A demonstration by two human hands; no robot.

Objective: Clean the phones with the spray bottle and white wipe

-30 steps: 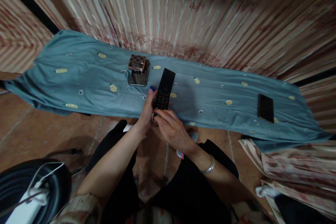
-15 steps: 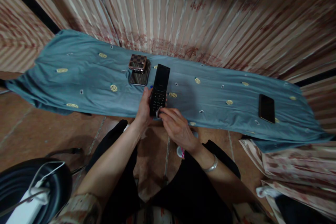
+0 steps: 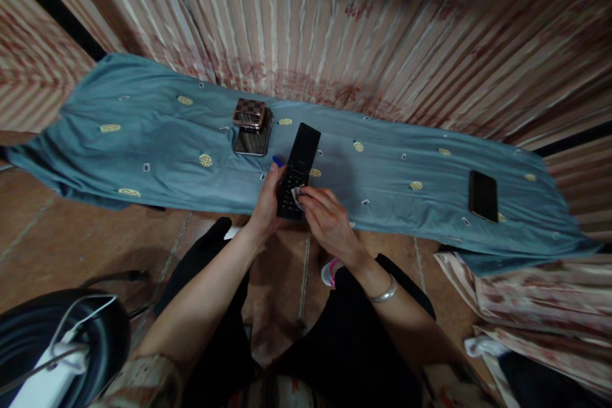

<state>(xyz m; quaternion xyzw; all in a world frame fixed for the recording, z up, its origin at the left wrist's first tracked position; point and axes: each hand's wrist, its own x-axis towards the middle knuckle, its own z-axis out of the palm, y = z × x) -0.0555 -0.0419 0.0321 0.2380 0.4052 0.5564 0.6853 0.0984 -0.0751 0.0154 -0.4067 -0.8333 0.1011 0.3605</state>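
Two hands on open flip phone (image 3: 296, 169) — left hand (image 3: 266, 201) grips edge, right hand (image 3: 324, 217) pinches small white wipe (image 3: 296, 194) on keypad. Risk: hard rubbing strains hinge — phone slips from one-sided grip.

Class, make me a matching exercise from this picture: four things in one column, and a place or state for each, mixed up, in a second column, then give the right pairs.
Things
1. open flip phone
2. small white wipe
3. checkered folded phone
4. black smartphone

Places or states
A. lies flat, far right on the blue cloth
B. held at its side by the left hand
C. rests on the cloth, just left of the open phone
D. pressed on the keypad by the right hand

Pairs: 1-B, 2-D, 3-C, 4-A
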